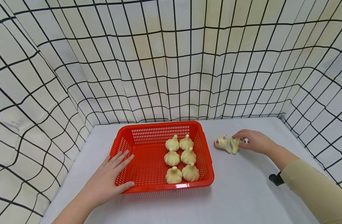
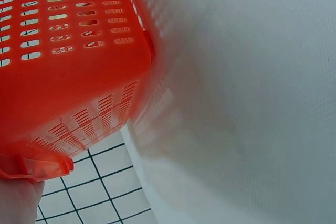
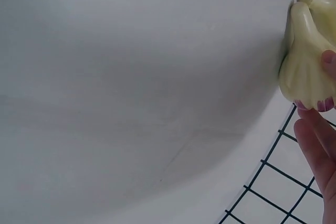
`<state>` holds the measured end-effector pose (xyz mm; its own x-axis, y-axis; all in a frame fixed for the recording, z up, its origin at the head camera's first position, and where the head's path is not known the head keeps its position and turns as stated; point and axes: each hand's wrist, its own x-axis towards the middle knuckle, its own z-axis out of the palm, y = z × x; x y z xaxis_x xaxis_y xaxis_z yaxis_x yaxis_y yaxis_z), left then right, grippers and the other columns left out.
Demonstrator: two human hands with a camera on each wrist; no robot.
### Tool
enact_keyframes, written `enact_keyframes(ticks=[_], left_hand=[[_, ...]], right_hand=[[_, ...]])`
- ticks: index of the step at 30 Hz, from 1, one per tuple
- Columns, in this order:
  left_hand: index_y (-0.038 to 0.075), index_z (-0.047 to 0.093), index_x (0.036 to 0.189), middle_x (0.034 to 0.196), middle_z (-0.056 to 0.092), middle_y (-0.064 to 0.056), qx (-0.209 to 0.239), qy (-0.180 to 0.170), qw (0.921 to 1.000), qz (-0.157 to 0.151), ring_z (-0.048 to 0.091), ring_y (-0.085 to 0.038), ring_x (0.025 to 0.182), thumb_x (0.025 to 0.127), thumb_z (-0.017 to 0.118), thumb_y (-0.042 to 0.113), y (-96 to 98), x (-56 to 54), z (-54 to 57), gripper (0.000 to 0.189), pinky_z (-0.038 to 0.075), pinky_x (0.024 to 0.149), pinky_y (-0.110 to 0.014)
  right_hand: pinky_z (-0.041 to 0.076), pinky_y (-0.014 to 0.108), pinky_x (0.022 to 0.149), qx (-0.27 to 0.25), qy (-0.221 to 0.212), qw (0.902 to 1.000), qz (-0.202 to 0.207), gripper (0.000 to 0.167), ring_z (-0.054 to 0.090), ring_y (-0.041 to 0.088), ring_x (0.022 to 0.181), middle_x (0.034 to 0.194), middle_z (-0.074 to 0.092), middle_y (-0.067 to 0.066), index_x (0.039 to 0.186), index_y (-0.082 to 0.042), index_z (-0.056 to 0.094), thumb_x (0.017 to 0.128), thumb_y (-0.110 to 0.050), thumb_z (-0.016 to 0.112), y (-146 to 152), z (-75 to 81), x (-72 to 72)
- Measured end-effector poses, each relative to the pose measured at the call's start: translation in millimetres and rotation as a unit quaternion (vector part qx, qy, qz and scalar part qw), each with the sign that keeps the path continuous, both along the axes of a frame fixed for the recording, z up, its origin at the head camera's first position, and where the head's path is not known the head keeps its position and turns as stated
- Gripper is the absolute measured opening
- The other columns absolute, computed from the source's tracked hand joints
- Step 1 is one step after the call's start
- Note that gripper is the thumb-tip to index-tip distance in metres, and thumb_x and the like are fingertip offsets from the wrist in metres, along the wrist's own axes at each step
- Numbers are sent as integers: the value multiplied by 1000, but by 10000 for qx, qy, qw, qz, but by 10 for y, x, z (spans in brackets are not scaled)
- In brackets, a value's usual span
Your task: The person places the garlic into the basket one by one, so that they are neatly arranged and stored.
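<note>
My left hand point(image 1: 105, 179) rests over the left end of a red slotted plastic basket point(image 1: 165, 188), fingers spread and fairly straight across its rim. In the basket's right half sit several pale garlic bulbs point(image 1: 172, 158), stems pointing away from me. To the right of the basket, my right hand point(image 1: 256, 142) grips a garlic bulb point(image 1: 234, 145) with purple marks at its base. The right wrist view shows this bulb point(image 3: 304, 72) with a thumb on its side and fingers point(image 3: 315, 145) at its base. Another purple-marked garlic bulb point(image 1: 222, 142) lies just left of it.
A white-covered table point(image 1: 243, 193) bears the basket and the bulbs. Black-lined netting or grid point(image 1: 187, 71) over white sheeting rises behind and on both sides. A dark strap-like object point(image 1: 276, 179) shows by the right sleeve.
</note>
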<state>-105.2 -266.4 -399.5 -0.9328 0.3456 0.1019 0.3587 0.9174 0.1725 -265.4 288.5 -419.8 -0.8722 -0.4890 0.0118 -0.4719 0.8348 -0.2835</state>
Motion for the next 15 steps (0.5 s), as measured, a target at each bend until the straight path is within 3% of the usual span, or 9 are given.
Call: enact_keyframes(ticks=[5,15], left_hand=[[25,34,156,161,29,-7,-1,0,10000,-4,25,-36,147,83,66,65,1,1,-1,89,-15,118,-30],[26,33,156,161,29,-7,-25,103,9999,-60,25,-36,147,84,65,65,-2,-15,-19,89,-14,118,-30]], right_hand=[[54,45,82,-57,-18,9999,-81,40,61,22,101,123,66,6,127,-14,67,88,-15,75,49,-35,14],[55,33,73,-411,-15,9991,-97,40,60,18,95,122,67,5,127,-15,67,88,-15,75,97,-12,109]])
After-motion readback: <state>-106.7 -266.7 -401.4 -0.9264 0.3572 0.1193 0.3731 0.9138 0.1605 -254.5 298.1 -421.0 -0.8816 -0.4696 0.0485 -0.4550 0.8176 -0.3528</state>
